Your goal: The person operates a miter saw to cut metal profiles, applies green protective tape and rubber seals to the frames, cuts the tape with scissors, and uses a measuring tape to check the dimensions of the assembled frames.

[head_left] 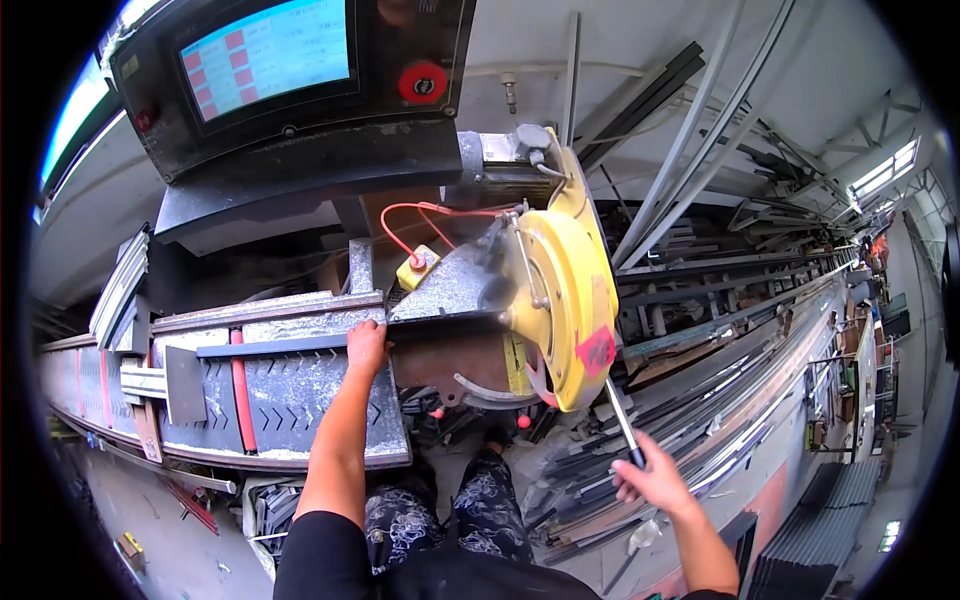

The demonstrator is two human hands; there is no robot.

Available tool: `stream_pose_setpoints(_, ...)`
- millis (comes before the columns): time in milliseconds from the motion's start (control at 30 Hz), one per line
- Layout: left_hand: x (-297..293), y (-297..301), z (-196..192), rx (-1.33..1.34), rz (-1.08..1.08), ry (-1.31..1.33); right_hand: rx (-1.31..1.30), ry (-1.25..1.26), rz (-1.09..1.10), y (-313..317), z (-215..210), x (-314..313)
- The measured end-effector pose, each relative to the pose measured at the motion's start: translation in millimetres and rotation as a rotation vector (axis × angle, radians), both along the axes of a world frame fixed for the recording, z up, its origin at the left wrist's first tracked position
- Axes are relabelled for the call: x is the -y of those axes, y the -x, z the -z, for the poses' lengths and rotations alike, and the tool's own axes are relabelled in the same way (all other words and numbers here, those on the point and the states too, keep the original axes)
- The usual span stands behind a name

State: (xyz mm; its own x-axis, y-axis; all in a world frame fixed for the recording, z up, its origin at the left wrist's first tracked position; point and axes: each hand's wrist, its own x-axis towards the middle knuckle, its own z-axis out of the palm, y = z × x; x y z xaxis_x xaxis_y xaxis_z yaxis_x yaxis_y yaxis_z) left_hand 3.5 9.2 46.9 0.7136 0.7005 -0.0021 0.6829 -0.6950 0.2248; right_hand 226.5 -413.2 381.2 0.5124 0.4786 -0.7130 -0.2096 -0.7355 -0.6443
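Note:
A long dark grey metal profile [275, 347] lies across the saw bench, its right end reaching toward the yellow cut-off saw [565, 300]. My left hand [367, 346] is closed over this profile, pressing it near the bench's right end. From the saw's yellow guard a silver lever with a black grip [636, 456] slants down to the right. My right hand [655, 478] is at that grip, fingers loosely curled round it. The blade is mostly hidden inside the guard. A grey stop plate [184, 386] stands by the profile's left end.
Above the bench hangs a control panel [290, 70] with a lit screen and a red button [423, 84]. A yellow switch box [417, 268] with a red cable sits behind the profile. Long metal bars [690, 400] are stacked at right. Offcuts [275, 515] lie in a bin below.

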Motion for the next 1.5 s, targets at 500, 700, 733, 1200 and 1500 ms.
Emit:
stream_pose_setpoints(500, -5, 8, 6, -0.026, 0.004, 0.010, 0.254, 0.120, 0.001, 24, 103, 22)
stream_pose_setpoints(700, -5, 2, 7, -0.019, 0.027, 0.011, 0.257, 0.117, 0.008, 24, 107, 28)
stream_pose_setpoints(733, -5, 2, 7, -0.027, 0.023, 0.019, 0.254, 0.115, 0.007, 24, 108, 28)
stream_pose_setpoints(1200, -11, 1, 10, -0.011, 0.050, 0.001, 0.272, 0.124, 0.016, 23, 114, 29)
stream_pose_setpoints(1500, -10, 10, 16, 0.014, 0.054, 0.006, 0.270, 0.118, -0.053, 23, 119, 32)
